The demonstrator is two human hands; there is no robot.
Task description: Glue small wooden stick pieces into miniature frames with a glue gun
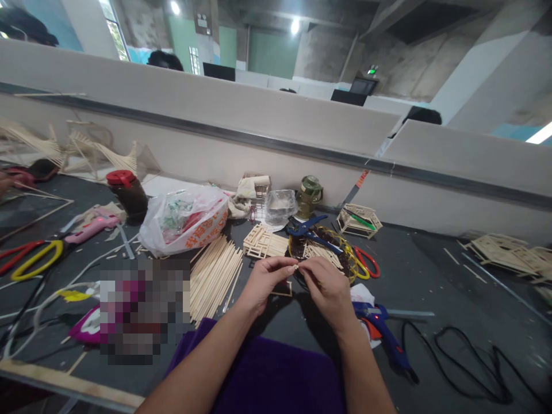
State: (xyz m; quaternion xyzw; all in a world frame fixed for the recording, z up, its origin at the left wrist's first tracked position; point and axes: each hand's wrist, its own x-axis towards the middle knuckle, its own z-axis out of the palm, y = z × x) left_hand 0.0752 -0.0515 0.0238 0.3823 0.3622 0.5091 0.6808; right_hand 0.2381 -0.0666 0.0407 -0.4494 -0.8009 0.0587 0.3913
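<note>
My left hand point(271, 282) and my right hand point(328, 288) meet over the middle of the desk, thumbs and fingers pinched together. Between the fingertips is a small pale wooden piece point(296, 267), mostly hidden. Just below my left hand a thin wooden stick frame point(283, 292) shows; whether it touches the hand I cannot tell. Beyond the hands are a wooden stick structure point(265, 241) and a dark round basket with a yellow rim point(360, 261), holding short sticks point(323, 253) and blue pliers point(313, 232). A blue glue gun point(388, 336) lies right of my right hand.
Long wooden sticks point(215, 279) lie left of my hands, near a white plastic bag point(185, 221) and a red-lidded bottle point(129, 195). Scissors point(366, 263) lie right of the basket. A black cable point(466, 359) loops at right. A partition point(241, 118) closes off the back.
</note>
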